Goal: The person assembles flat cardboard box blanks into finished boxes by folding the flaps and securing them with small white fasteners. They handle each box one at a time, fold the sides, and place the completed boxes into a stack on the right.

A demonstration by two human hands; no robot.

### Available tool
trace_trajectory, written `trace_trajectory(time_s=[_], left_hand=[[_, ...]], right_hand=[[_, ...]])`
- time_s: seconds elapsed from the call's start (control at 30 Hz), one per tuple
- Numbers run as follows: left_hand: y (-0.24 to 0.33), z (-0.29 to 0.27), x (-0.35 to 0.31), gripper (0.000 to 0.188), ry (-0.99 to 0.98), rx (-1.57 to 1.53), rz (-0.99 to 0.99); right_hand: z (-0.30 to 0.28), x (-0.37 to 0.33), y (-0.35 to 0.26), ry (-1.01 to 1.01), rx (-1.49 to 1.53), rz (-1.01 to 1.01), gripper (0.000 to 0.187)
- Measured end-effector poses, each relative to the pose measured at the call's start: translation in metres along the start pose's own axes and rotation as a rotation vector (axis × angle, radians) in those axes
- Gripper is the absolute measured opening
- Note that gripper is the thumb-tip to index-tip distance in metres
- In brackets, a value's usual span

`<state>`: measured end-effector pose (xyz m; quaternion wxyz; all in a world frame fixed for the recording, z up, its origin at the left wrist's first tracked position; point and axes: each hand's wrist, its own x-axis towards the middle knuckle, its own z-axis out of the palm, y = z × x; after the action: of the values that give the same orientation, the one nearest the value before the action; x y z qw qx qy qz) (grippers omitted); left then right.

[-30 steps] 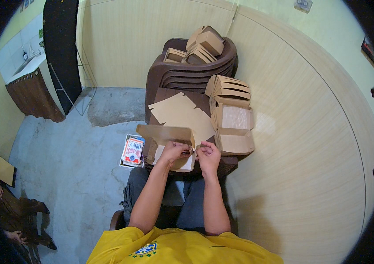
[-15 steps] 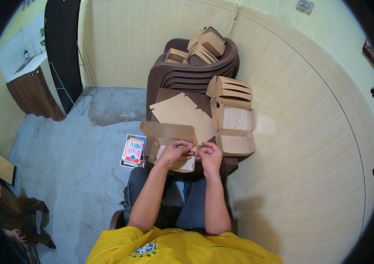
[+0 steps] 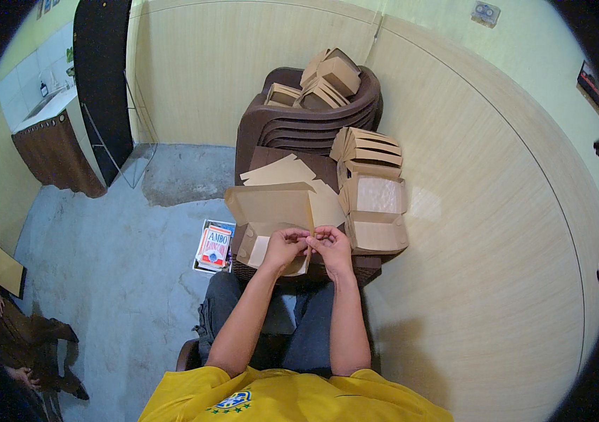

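Note:
A brown cardboard box [image 3: 268, 204] stands in front of me with its lid raised and a pale panel in its base. My left hand [image 3: 285, 246] is closed in a pinch at the box's right side, its fingers reaching inside the wall. On the outer side of that same corner, my right hand [image 3: 330, 247] also pinches the cardboard, fingertips meeting the left hand's. The small flap or tab between the fingers is mostly hidden. Just behind the box lie flat cardboard sheets [image 3: 282, 171].
An opened box [image 3: 378, 228] and several nested boxes [image 3: 373, 149] sit at the right. Stacked brown chairs [image 3: 313, 126] carry more folded boxes [image 3: 338, 74]. A small white box with a printed packet [image 3: 213, 246] is on the floor at left. Another person's hand [image 3: 25, 378] shows lower left.
The raised lid leans further back and shows more of its inner face. Both hands stay at the right corner, their fingers now closer together. The view has shifted slightly.

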<state>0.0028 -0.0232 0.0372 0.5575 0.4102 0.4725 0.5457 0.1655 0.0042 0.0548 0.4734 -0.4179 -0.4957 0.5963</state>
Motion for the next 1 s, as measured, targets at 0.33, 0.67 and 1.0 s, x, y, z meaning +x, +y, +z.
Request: trace_trajectory(time_s=[0.33, 0.67, 1.0], left_hand=[[0.018, -0.002, -0.014, 0.04, -0.223, 0.638, -0.015], [0.033, 0.004, -0.019, 0.038, -0.039, 0.354, 0.131], [0.1, 0.046, -0.015, 0.024, 0.226, -0.063, 0.213]], right_hand=[[0.015, -0.012, -0.009, 0.29, -0.572, -0.494, 0.042], [0.007, -0.011, -0.031, 0.478, -0.631, -0.555, 0.03], [0.022, -0.025, -0.032, 0.478, -0.763, -0.908, 0.016]])
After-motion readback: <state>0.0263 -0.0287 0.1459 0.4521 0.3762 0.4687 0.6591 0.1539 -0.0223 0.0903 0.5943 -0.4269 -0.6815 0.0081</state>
